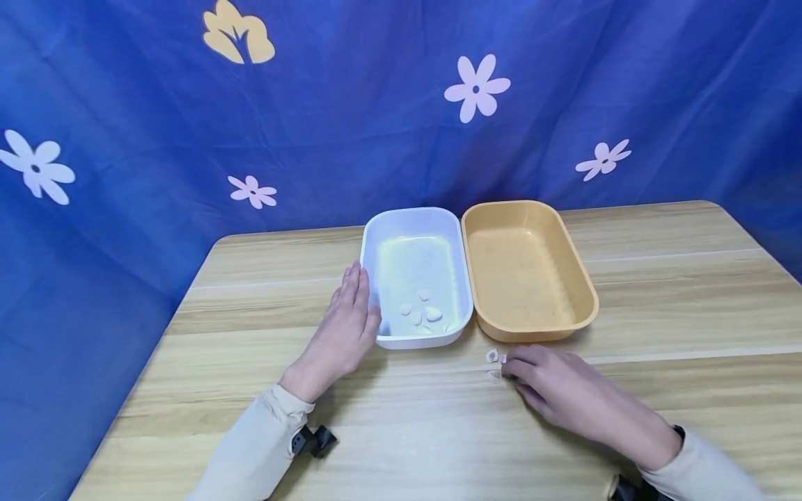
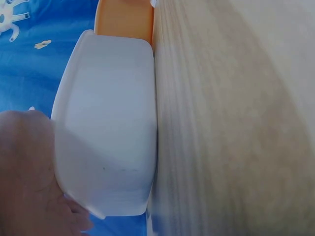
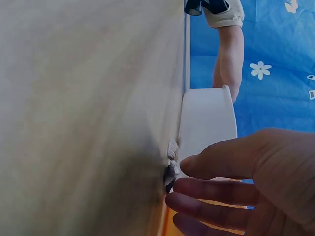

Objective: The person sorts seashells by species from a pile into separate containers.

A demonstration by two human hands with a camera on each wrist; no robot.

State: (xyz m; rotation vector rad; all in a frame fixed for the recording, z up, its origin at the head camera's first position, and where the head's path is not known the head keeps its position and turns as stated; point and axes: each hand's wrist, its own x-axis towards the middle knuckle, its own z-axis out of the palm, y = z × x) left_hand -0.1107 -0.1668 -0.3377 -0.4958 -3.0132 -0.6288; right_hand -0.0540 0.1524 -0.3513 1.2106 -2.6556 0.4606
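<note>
lying on grained wood (image 1: 413,431), ridged shells (image 1: 492,355) neighbour the right hand (image 1: 560,390).

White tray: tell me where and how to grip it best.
Probably by the left rim of the white tray, coming from the left, thumb inside and fingers outside: its raised wall suits a pinch, and the orange tray crowds its right side.

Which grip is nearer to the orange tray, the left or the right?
Right. The right grip is just in front of the orange tray; the left grip is farther off, at the left side of the white tray.
</note>
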